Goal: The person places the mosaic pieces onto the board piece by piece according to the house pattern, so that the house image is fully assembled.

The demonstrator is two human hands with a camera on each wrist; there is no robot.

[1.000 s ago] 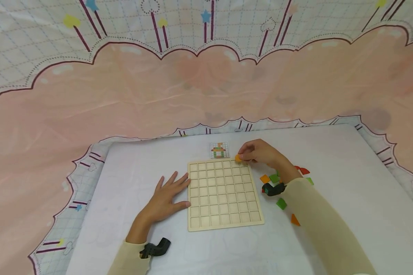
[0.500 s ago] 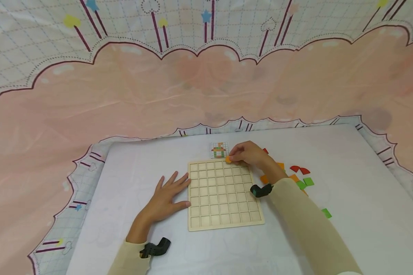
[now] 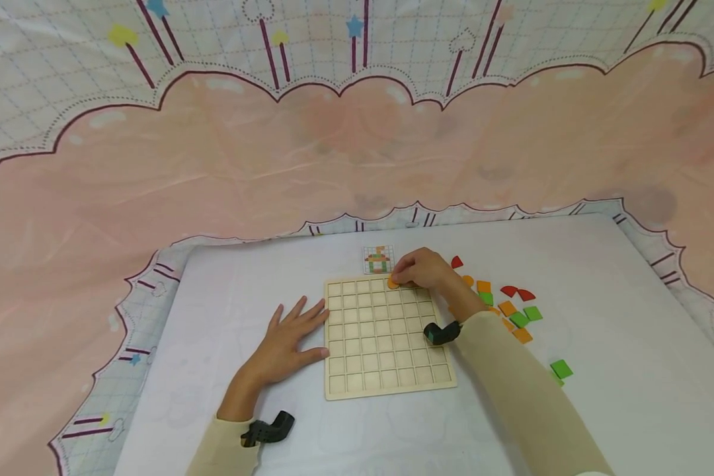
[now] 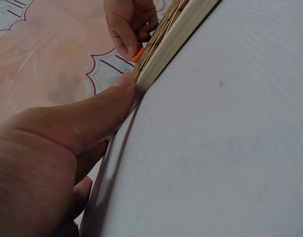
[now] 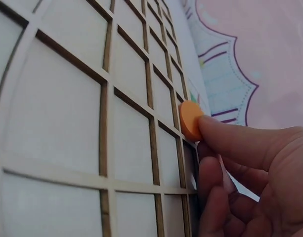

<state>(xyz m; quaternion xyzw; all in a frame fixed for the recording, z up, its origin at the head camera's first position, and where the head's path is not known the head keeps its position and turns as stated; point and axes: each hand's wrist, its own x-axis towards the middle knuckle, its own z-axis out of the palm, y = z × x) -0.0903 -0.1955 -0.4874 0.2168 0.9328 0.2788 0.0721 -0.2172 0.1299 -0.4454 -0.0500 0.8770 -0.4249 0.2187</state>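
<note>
A wooden grid board [image 3: 371, 327] lies on the white table, its square cells bare. My right hand [image 3: 422, 270] pinches an orange round tile [image 5: 191, 121] between thumb and fingers at the board's far edge. In the right wrist view the tile stands tilted over a cell of the far row; whether it touches the bottom is hidden. My left hand [image 3: 288, 340] lies spread at the board's left side, thumb and fingertips against the frame. The left wrist view shows the left thumb [image 4: 99, 111] touching the board's edge.
A small pattern card [image 3: 379, 260] lies just beyond the board. Right of it are scattered green, orange and red tiles [image 3: 519, 319], some partly behind the right forearm. Two green tiles [image 3: 562, 368] lie nearer me. A patterned cloth [image 3: 357, 152] rises behind the table.
My right hand has moved left along the board's far edge with the orange tile, then slightly towards me. More loose tiles show beside the forearm. My left hand has stayed in place.
</note>
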